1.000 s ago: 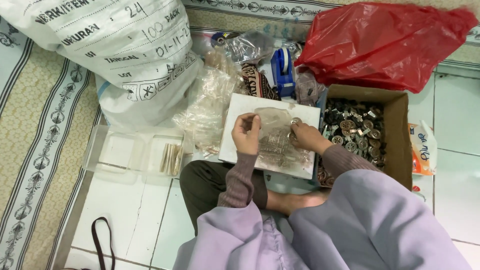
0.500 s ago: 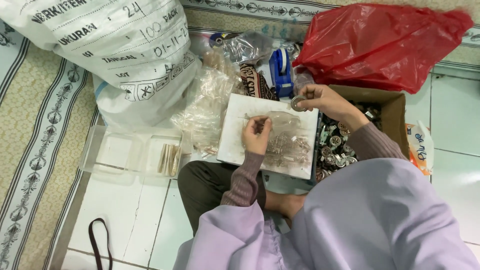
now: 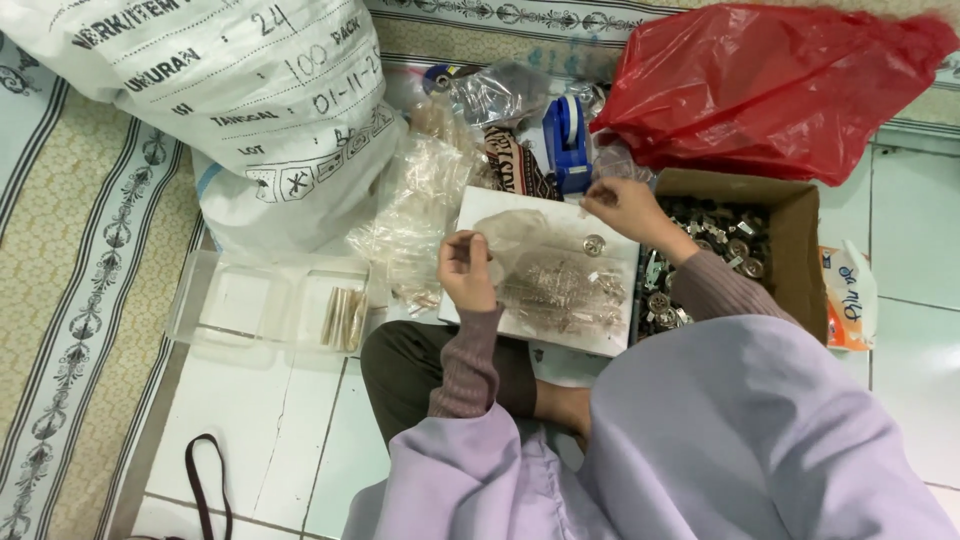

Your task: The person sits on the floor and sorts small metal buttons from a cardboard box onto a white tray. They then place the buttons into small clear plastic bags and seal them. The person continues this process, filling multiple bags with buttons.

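My left hand pinches the edge of a small clear plastic bag above a white board that lies across my lap. A pile of small clear packets and one round metal part lie on the board. My right hand hovers at the board's far right corner with its fingertips pinched together on something tiny that I cannot make out. Just right of that hand stands a brown cardboard box filled with small round metal parts.
A large white printed sack lies at the upper left and a red plastic bag at the upper right. A blue tape dispenser, heaps of clear bags, a clear plastic tray and an orange-white packet surround me.
My right hand has moved from beside the left over the board up to the board's far right corner. The left hand has kept the clear bag and shifted little.
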